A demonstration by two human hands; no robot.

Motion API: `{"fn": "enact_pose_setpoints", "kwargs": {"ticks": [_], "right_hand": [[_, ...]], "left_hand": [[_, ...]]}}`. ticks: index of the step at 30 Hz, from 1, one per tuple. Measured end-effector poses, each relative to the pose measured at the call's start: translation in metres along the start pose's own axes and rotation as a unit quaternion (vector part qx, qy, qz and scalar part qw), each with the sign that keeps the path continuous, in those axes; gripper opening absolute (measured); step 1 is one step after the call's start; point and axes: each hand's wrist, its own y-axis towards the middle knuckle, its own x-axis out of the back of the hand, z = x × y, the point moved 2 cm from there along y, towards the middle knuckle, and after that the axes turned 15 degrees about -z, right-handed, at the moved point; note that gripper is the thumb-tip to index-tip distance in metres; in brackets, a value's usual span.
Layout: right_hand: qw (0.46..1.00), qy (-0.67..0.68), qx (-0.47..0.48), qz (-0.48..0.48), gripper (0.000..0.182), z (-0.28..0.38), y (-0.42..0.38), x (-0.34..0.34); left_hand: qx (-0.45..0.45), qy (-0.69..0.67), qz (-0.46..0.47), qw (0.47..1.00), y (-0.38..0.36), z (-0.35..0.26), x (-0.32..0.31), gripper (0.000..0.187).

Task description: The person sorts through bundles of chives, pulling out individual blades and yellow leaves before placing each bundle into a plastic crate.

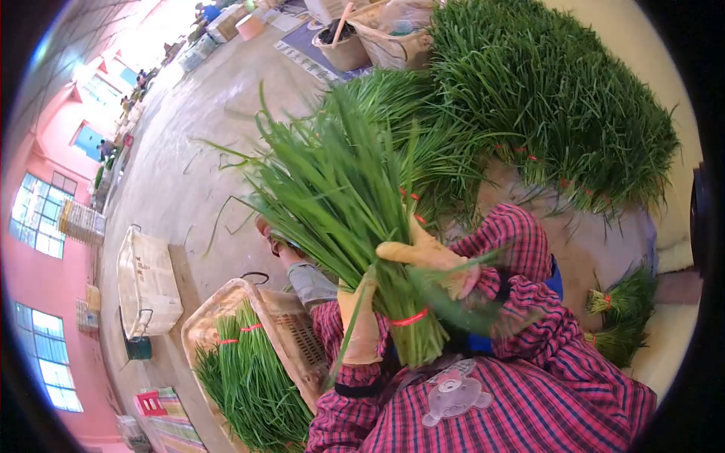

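Observation:
A bundle of long flat-leaved green chives stands tilted in front of my chest, with a red band around its pale stem end. My left hand, in a pale yellow glove, is closed around the bundle's left side; its fingers are partly hidden behind the stems. On the right side, my right hand, gloved too, lies against the leaves with thumb and forefinger stretched apart. Loose blades, smeared by motion, hang below its palm and cross my right sleeve.
A large heap of banded chives lies ahead right. At my left a plastic basket holds more bundles; beyond it stands a white crate. Small bundles lie at right. A bucket and basket stand at the back.

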Motion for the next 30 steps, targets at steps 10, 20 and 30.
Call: {"fn": "enact_pose_setpoints", "kwargs": {"ticks": [10,20,30], "right_hand": [[0.986,0.101,-0.108,-0.082,0.023,-0.026,0.006,0.016],[0.996,0.054,-0.056,-0.047,0.053,-0.029,-0.009,-0.003],[0.994,0.099,-0.002,0.037,0.057,-0.004,-0.01,0.009]], "left_hand": [[0.039,-0.114,-0.03,0.992,-0.006,-0.021,-0.005,0.041],[-0.012,0.02,-0.07,0.997,0.009,-0.026,-0.001,0.04],[-0.071,-0.156,-0.062,0.983,0.024,0.004,0.037,0.038]]}}
